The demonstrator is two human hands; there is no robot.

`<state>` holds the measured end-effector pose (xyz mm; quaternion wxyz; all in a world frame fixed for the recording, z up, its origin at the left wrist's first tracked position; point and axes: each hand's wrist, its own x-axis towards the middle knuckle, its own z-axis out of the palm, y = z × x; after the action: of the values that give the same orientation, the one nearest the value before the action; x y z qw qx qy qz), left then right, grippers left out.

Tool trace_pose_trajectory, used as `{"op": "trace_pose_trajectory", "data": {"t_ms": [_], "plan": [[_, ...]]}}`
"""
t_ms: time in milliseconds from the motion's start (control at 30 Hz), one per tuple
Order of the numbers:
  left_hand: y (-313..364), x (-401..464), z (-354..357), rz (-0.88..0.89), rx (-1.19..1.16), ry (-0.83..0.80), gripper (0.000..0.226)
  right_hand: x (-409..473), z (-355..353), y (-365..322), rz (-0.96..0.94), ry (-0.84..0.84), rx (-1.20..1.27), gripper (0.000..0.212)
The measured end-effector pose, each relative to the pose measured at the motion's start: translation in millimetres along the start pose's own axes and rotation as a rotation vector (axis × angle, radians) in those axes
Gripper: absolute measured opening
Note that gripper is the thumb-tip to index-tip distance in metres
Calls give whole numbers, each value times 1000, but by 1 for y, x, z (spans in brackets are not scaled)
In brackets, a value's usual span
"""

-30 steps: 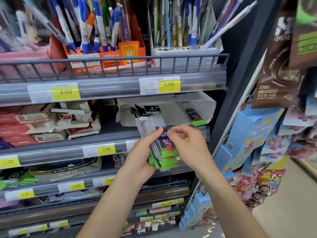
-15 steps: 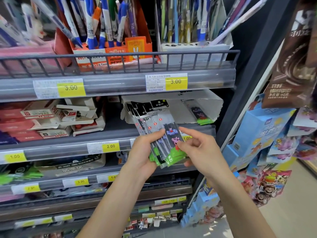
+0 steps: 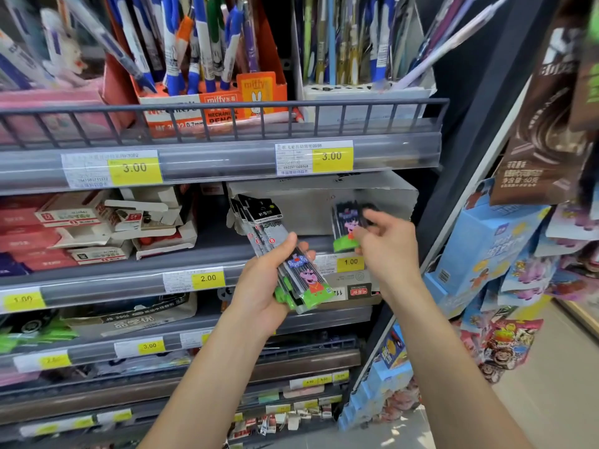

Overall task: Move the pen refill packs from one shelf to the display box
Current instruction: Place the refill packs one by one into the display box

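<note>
My left hand (image 3: 262,283) grips a fanned stack of pen refill packs (image 3: 301,277), clear sleeves with green bottoms and a cartoon pig print, held in front of the middle shelf. My right hand (image 3: 385,244) pinches a single refill pack (image 3: 345,228) at the mouth of the white cardboard display box (image 3: 324,196) on that shelf. The single pack stands roughly upright, its green end low. Black-headed tops of the stacked packs (image 3: 259,212) overlap the box's left part.
A wire-railed upper shelf (image 3: 227,124) holds pen tubs above the box. Red and white small cartons (image 3: 97,228) lie left on the same shelf. Price-tag rails (image 3: 207,280) front each shelf. Hanging snack bags and blue boxes (image 3: 486,254) crowd the right side.
My right hand has pulled one pack off the stack in my left hand and carried it up and right to the display box. The view has shifted closer to the shelf.
</note>
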<state>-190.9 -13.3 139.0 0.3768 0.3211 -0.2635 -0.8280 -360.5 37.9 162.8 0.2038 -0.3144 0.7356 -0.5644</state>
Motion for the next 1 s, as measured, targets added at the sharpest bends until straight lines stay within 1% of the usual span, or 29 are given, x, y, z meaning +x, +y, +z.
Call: {"op": "trace_pose_trajectory", "data": {"t_ms": [67, 167, 200, 233, 300, 367, 433, 500, 567, 733, 833, 967, 1000], "plan": [[0, -1, -1, -12, -15, -12, 22, 16, 8, -9, -65, 75, -240, 26], [-1, -4, -2, -27, -26, -24, 25, 29, 24, -18, -117, 82, -485, 9], [0, -5, -3, -29, -29, -28, 24, 30, 27, -18, -140, 80, -567, 19], [0, -5, -3, -30, -31, -30, 22, 31, 30, -16, -174, 75, -658, 24], [2, -6, -4, -29, -28, -25, 23, 33, 32, -11, -218, 92, -822, 11], [4, -6, -5, -18, -17, -17, 26, 35, 32, -4, -257, 123, -924, 23], [5, -6, -7, -11, -4, -9, 24, 34, 32, -1, -289, 139, -959, 30], [4, -6, -7, -13, 8, 5, 22, 32, 33, 0, -301, 113, -963, 39], [2, -6, -6, -26, 13, 12, 21, 32, 32, -2, -290, 85, -977, 44], [2, -7, -4, -48, 12, 12, 21, 37, 24, -3, -294, 87, -1010, 36], [1, -8, -4, -52, 24, 17, 21, 38, 23, -1, -315, 48, -1043, 32], [3, -9, -1, -43, 40, 20, 34, 36, 24, 3, -309, 47, -1045, 36], [3, -9, 0, -41, 44, 21, 34, 35, 25, 4, -310, 54, -1053, 37]]}}
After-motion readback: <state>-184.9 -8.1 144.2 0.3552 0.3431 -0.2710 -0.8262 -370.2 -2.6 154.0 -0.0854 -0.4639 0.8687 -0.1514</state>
